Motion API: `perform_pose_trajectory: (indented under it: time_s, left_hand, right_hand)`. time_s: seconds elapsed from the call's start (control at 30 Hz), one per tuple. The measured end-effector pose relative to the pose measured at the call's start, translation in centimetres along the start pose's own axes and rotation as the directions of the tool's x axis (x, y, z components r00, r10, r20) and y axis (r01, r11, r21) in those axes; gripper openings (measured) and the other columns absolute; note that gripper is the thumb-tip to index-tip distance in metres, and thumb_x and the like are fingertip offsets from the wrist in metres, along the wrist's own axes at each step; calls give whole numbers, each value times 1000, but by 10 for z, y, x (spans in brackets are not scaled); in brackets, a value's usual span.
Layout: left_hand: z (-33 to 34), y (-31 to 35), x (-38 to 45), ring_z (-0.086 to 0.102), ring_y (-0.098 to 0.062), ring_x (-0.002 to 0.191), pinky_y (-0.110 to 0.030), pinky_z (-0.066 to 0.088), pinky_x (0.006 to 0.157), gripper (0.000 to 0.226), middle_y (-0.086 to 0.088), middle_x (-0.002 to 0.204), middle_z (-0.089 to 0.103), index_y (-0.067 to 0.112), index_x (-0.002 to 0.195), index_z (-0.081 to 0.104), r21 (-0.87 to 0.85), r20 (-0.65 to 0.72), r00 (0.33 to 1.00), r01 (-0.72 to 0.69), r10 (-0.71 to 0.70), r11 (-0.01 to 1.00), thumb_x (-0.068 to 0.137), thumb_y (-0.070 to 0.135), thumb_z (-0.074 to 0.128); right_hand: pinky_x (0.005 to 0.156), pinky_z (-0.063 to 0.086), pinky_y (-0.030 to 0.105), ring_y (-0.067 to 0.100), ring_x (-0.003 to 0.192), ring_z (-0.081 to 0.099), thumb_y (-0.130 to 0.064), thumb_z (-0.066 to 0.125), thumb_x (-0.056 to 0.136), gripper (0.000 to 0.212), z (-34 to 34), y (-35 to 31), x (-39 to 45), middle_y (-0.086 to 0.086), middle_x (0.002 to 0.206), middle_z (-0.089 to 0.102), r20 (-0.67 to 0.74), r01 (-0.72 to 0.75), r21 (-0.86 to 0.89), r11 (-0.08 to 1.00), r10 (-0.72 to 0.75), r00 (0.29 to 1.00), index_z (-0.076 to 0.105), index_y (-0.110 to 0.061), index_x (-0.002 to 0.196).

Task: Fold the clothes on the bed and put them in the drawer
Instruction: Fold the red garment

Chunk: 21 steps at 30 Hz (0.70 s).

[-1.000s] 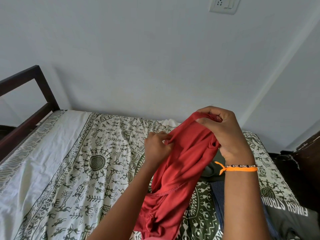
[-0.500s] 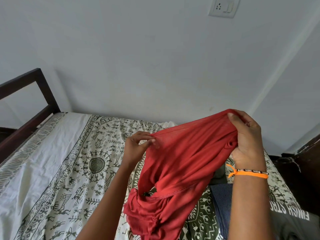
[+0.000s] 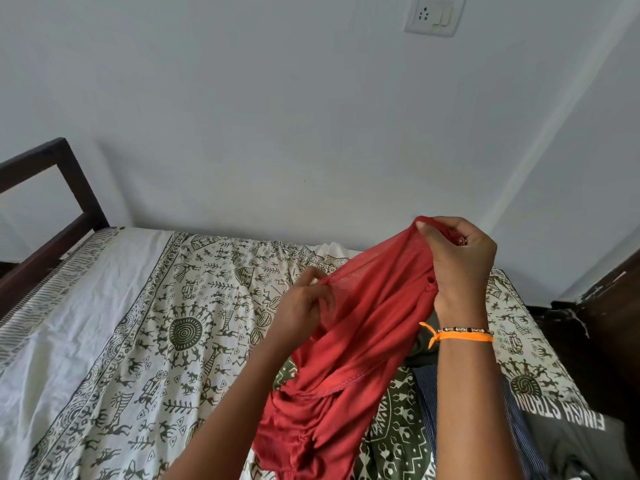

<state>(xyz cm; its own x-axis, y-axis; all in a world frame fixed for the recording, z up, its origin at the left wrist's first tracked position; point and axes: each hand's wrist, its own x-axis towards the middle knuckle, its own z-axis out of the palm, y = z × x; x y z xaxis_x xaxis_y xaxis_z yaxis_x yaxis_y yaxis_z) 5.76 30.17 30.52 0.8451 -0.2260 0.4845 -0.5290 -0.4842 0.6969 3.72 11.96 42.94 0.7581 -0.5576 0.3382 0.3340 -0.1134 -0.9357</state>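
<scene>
A red garment [image 3: 349, 362] hangs crumpled above the bed [image 3: 114, 341], held up by both hands. My left hand [image 3: 301, 310] pinches its upper edge at the middle of the view. My right hand [image 3: 457, 261], with an orange thread and a bead bracelet on the wrist, grips the same edge higher up and to the right. The cloth's lower part bunches near the bottom of the frame. A grey printed T-shirt [image 3: 571, 431] and a dark striped garment [image 3: 424, 393] lie on the bed at the right, partly behind my right arm.
The bed carries a white sheet with dark green figure print. A dark wooden bed frame [image 3: 52, 216] rises at the left. Dark wooden furniture [image 3: 609, 327] stands at the right edge. A wall socket [image 3: 434, 15] is high on the pale wall.
My hands spread the red garment's edge wide apart, then drew closer again. The left hand has moved right toward the right hand, and the cloth hangs more gathered.
</scene>
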Motion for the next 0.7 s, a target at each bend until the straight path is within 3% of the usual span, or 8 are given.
perform_pose_trajectory:
  time_s: [0.07,0.17,0.27,0.4,0.6,0.7]
  left_hand:
    - [11,6,-9,53,-12,71,-32,45,60,27,6,88,49,13,70,65,31,22,999,42,-43,999,73,22,39]
    - [30,20,-14,57,-17,79,-33,48,64,50,10,93,45,25,87,64,188,72,980,169,-185,968,75,64,35]
    - [38,35,-5,58,-14,89,-28,45,64,65,13,99,45,28,90,62,281,-70,970,244,-233,928,70,83,33]
    - [27,42,15,56,-15,100,-28,46,74,52,11,111,52,29,91,65,114,-207,956,236,-209,965,74,72,41]
    - [13,48,31,48,-16,108,-24,32,93,36,22,101,60,19,89,74,-221,-128,991,5,-34,975,76,47,56]
    - [10,53,37,48,-16,110,-17,32,93,27,12,94,68,19,85,74,-285,-124,991,8,-45,959,76,42,62]
  right_hand:
    - [65,48,22,0,59,56,-5,74,72,23,1,1,0,-13,59,63,-30,15,-56,998,-17,999,66,-25,64]
    - [61,47,28,0,55,55,-11,74,72,18,7,1,-2,-14,58,63,-7,5,-120,993,-6,1000,67,-25,64]
    - [62,50,32,4,59,60,-17,75,70,11,13,-1,-4,-13,61,67,103,26,-217,976,-3,995,69,-24,66]
    - [73,54,35,8,70,65,-20,74,71,10,19,-3,-10,-10,70,70,228,103,-339,935,-25,973,70,-28,67]
    - [75,55,36,7,73,65,-18,72,73,16,22,-3,-9,-13,70,69,315,126,-346,930,-12,949,69,-32,66]
    - [74,54,33,5,72,65,-17,72,73,15,21,-3,-8,-13,70,69,349,127,-340,932,-1,937,70,-31,67]
